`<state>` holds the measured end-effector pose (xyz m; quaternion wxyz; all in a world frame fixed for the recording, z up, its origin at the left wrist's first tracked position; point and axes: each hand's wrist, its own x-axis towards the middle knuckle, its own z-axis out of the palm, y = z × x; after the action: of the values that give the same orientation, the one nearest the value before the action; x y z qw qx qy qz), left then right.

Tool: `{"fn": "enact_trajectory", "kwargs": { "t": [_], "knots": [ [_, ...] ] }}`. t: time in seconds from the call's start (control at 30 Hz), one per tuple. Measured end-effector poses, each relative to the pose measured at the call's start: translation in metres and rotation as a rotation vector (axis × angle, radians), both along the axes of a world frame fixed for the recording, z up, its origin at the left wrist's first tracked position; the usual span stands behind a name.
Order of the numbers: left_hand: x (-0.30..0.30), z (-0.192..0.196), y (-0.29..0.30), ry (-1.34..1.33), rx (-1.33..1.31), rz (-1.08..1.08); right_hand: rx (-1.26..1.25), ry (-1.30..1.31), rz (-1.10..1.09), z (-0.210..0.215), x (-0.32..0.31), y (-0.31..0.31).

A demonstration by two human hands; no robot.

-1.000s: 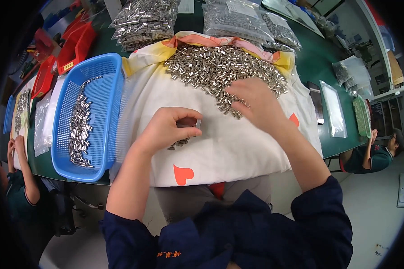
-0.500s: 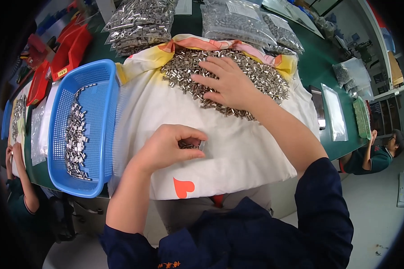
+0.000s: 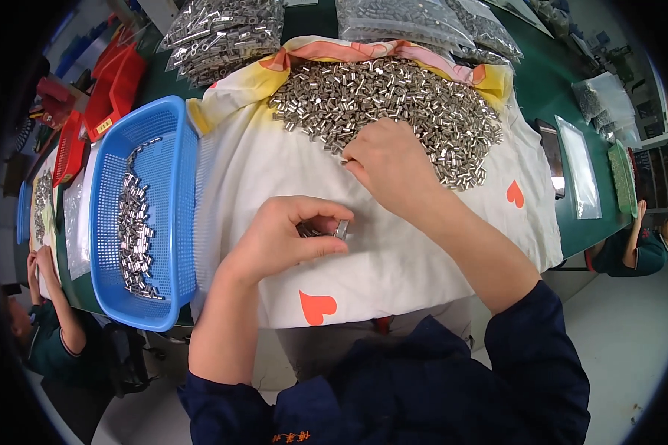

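My left hand point(image 3: 274, 233) is cupped above a white cloth point(image 3: 267, 174), its fingers curled round several small metal sleeves. One shiny sleeve point(image 3: 341, 229) stands out between thumb and forefinger. My right hand point(image 3: 397, 167) is at the near edge of a wide pile of short metal sleeves point(image 3: 430, 111). Its fingers are bent down and pressed together; a small dark bit shows by the thumb tip, but I cannot make out what is in the grip. To the left, a blue plastic basket point(image 3: 184, 215) holds a strip of loose metal sleeves point(image 3: 135, 237).
Behind the pile lie clear bags of metal parts point(image 3: 226, 33) and more bags point(image 3: 401, 26). Red bins point(image 3: 115, 89) stand at far left. A flat clear bag point(image 3: 579, 170) lies to the right. One person point(image 3: 56, 319) works at left, another point(image 3: 638, 248) at right.
My right hand has drawn back from over the pile toward its near edge, and its spread fingers have closed. The left hand stays cupped; its sleeve sticks out more. The view has shifted slightly.
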<state>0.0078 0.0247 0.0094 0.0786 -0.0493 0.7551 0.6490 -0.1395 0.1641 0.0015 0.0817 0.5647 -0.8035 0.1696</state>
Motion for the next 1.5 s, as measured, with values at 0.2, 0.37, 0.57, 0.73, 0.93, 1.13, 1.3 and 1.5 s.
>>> {"fn": "enact_trajectory", "kwargs": {
  "t": [0.2, 0.37, 0.57, 0.73, 0.93, 1.13, 1.3, 1.5],
  "knots": [
    [-0.002, 0.000, 0.000, -0.072, 0.235, 0.121, -0.012, 0.079, -0.066, -0.001, 0.014, -0.006],
    [-0.004, -0.006, -0.005, -0.004, 0.360, 0.182, -0.055, 0.068, -0.120, -0.003, 0.020, -0.010],
    [-0.007, -0.012, -0.011, 0.046, 0.482, 0.320, -0.339, -0.790, -0.196, 0.021, 0.028, -0.001],
    [-0.008, -0.009, -0.011, 0.056, 0.461, 0.334, -0.383, -0.795, 0.011, 0.019, 0.032, 0.003],
    [-0.008, -0.008, -0.009, 0.073, 0.442, 0.326, -0.474, -0.455, 0.075, 0.014, 0.037, -0.001],
    [-0.006, -0.015, -0.010, 0.097, 0.390, 0.368, -0.495, -0.376, 0.106, 0.010, 0.042, -0.004],
    [-0.006, -0.004, -0.009, 0.030, 0.313, 0.262, -0.229, -0.784, 0.094, 0.025, 0.030, 0.006],
    [0.002, 0.008, -0.011, -0.118, 0.279, 0.141, -0.251, -0.917, -0.112, 0.018, 0.007, 0.004]
  ]
}}
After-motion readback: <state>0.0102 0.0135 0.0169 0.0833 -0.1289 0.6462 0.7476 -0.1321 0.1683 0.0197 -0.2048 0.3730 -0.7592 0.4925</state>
